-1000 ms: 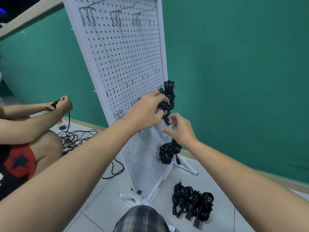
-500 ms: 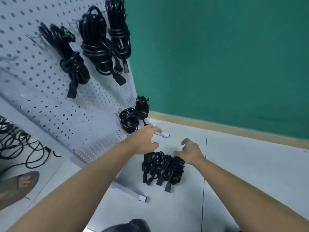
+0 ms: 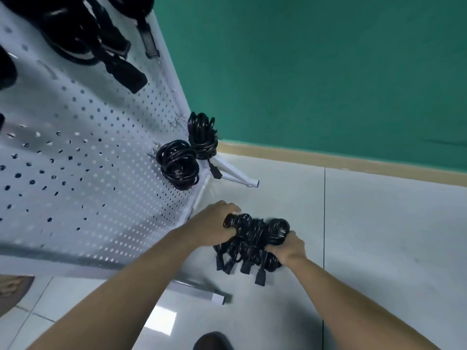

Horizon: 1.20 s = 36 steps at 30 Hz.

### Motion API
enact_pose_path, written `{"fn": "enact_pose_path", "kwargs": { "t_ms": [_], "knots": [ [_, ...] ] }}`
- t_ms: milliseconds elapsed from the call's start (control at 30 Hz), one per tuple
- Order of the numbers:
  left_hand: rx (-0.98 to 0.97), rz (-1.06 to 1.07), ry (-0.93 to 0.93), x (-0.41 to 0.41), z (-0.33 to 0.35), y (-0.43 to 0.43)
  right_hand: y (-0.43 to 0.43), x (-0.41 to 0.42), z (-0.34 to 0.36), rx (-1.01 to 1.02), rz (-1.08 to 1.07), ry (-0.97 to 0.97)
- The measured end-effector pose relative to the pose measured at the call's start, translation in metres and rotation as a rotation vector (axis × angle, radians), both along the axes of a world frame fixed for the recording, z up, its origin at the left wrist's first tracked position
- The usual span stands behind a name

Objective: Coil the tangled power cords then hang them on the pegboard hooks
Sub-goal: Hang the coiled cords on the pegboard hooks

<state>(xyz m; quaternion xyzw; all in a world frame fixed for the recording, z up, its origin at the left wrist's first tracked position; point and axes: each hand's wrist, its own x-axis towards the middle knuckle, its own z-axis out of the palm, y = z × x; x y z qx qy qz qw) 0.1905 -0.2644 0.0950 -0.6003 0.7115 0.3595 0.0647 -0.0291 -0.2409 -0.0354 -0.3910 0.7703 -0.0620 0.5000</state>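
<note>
Two coiled cords point(image 3: 177, 164) already hung low on the pegboard point(image 3: 88, 185), further coils point(image 3: 83, 34) higher up; left to hang, the bundle of coils point(image 3: 252, 238) on the floor point(image 3: 379, 248), gripped at either end by left hand point(image 3: 214, 227) and right hand point(image 3: 288, 246), fingers curled round its loops

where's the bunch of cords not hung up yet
Head view, lower centre: the bunch of coiled cords sits at the floor right of the pegboard base, gripped by the left hand and right hand.
</note>
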Motion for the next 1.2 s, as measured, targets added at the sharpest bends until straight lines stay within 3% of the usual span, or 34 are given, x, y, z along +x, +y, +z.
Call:
{"fn": "enact_pose_path", "kwargs": {
  "t_ms": [200,433,667,933,1033,1200],
  "knots": [
    [-0.104,-0.019,0.017,-0.004,0.066,0.009,0.002,-0.014,0.060,-0.150,0.018,0.042],
    [-0.349,-0.066,-0.008,-0.014,0.204,0.042,0.010,-0.019,0.193,-0.641,0.124,0.004],
    [-0.655,-0.079,-0.118,-0.004,0.335,0.106,0.031,0.012,0.319,-0.925,0.244,-0.152],
    [-1.087,0.020,-0.107,0.018,0.399,0.168,0.065,0.058,0.426,-1.150,0.447,-0.295],
    [-1.112,0.209,-0.174,0.035,0.413,0.176,0.077,0.074,0.449,-1.175,0.529,-0.341],
    [-0.881,0.442,-0.308,0.074,0.422,0.181,0.089,0.103,0.472,-1.200,0.648,-0.413]
  ]
}}
